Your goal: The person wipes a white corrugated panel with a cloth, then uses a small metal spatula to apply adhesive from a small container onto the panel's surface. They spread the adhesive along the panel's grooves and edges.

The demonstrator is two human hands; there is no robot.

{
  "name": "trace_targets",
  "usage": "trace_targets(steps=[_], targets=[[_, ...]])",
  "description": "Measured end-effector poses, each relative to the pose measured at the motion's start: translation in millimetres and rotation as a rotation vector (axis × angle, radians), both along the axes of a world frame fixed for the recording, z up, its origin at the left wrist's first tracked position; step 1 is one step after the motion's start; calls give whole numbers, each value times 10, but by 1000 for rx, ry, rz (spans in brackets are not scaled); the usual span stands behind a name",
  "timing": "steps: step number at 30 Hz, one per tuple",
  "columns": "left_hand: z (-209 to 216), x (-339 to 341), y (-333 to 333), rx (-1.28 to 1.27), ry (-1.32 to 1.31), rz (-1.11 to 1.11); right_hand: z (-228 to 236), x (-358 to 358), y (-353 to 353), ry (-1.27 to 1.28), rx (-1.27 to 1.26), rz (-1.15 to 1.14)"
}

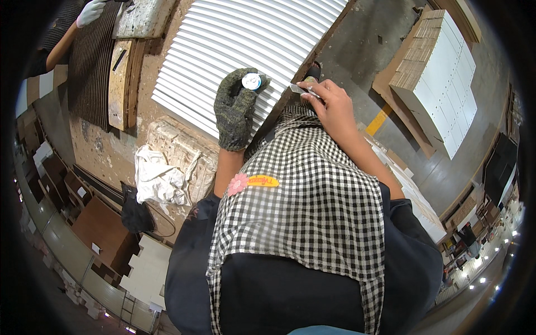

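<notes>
My left hand (237,106), in a dark grey-green knit glove, is closed around a small white-and-blue object with a round end (251,81); the glove hides the rest of it. Opposite it, my bare right hand (330,106) pinches a small flat, greyish blade-like piece (296,88) between thumb and fingers, its tip pointing toward the left hand. The two held things are apart. Both hands are over or beside the near edge of a stack of long white strips (223,47), laid side by side in rows.
A white cloth (162,177) lies on a paint-spattered block at the left. Beyond it are a wooden block (120,84) and dark ribbed strips (89,72). Another person's gloved hand (89,13) is at upper left. Stacked white panels (441,84) stand across the floor at right.
</notes>
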State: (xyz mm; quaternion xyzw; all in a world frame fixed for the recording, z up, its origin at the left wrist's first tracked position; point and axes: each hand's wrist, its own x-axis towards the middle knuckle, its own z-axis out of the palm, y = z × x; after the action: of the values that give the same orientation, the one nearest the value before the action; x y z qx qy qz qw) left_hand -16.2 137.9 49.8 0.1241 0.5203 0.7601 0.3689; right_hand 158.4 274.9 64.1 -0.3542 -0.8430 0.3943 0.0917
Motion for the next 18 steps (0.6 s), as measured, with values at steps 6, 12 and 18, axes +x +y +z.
trace_targets(steps=[6, 12, 18], targets=[[12, -10, -1, 18, 10, -23, 36, -51, 11, 15, 229, 67], [9, -3, -9, 32, -29, -3, 13, -39, 8, 5, 230, 58], [35, -4, 4, 33, -16, -20, -153, 1, -24, 108, -450, -127]])
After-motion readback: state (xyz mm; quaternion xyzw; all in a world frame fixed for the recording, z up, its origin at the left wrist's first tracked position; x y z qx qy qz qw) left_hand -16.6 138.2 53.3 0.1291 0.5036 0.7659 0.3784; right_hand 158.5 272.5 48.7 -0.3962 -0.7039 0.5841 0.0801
